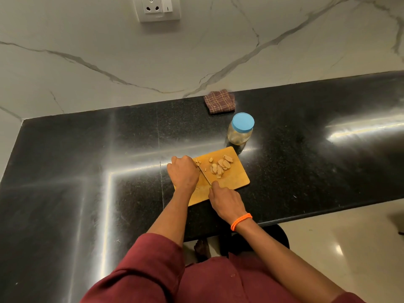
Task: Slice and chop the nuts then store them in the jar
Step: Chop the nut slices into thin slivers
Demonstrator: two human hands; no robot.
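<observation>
Nut slices lie scattered on the wooden cutting board at the near edge of the black desk, with the blue-lidded jar standing just beyond the board's far corner. The pieces look light, hard and brittle, likely to skid or jump under the blade, so they are best pinned close beside the cut. The left hand curls, knuckles up, over nuts at the blade, while the right hand grips the knife handle, blade angled away to the left.
</observation>
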